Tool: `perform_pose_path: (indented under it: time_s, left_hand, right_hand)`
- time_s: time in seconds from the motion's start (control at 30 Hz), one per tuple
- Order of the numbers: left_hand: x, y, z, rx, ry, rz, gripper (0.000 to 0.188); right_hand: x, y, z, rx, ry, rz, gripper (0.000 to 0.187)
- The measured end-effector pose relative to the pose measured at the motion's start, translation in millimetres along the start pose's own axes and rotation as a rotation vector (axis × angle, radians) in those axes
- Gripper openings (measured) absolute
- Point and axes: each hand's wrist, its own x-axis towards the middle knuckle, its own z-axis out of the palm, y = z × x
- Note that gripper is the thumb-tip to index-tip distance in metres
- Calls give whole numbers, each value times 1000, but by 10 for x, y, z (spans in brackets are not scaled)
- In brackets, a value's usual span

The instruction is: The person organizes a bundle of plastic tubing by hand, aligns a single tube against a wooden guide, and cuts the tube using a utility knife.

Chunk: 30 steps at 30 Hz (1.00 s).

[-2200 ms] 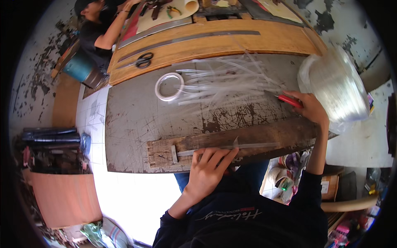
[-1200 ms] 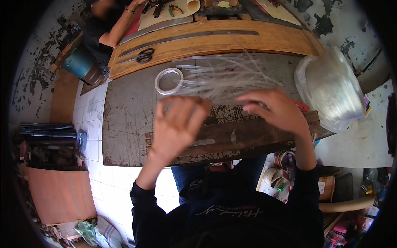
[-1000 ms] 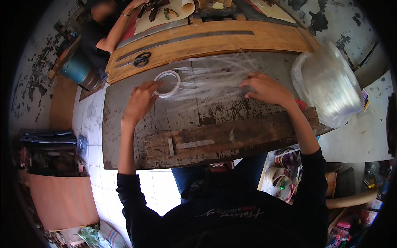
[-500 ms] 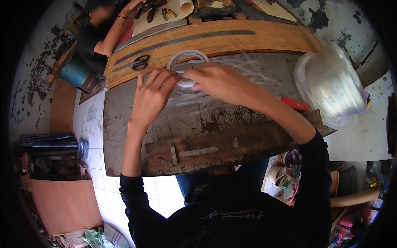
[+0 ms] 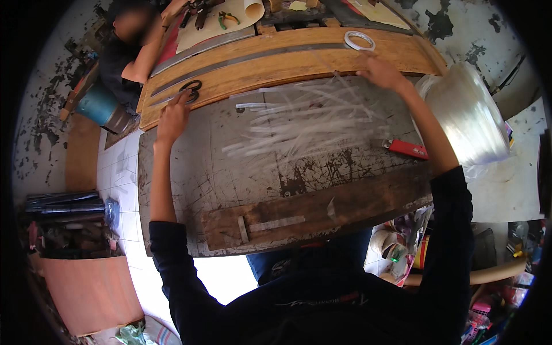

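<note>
Black-handled scissors [image 5: 191,96] lie at the left end of the wooden board, blades pointing left. My left hand [image 5: 174,119] is at them, fingertips closed on the near side of the handle. A white roll of tape [image 5: 359,41] rests flat on the far right part of the board. Just below the roll is my right hand [image 5: 380,70], thumb and fingers apart, holding nothing. Between my hands, many clear plastic strips [image 5: 305,123] lie in a loose heap on the scratched grey tabletop [image 5: 184,172].
The wooden board [image 5: 276,54] bears a long metal ruler [image 5: 259,53]. A red cutter [image 5: 407,149] lies right of the strips; a dark plank [image 5: 310,204] lies along the near edge. A large clear plastic roll [image 5: 468,118] stands at right. Another person [image 5: 129,52] sits far left, near pliers [image 5: 229,20].
My hands have parted from the middle. The tape roll has moved from between them to the far right of the board, and my left hand has come to the scissors.
</note>
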Motion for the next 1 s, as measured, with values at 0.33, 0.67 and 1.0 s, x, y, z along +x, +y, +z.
perform_pose_path:
  time_s: [0.33, 0.67, 1.0]
  left_hand:
    - [129, 131, -22, 177, -141, -19, 47]
    - [376, 1500, -163, 111, 190, 513, 32]
    - [308, 909, 36, 44, -22, 238, 46]
  right_hand:
    - [296, -1055, -33, 228, -156, -326, 38]
    - [608, -1621, 257, 1367, -253, 159, 43]
    - [458, 23, 95, 1424, 293, 620, 28]
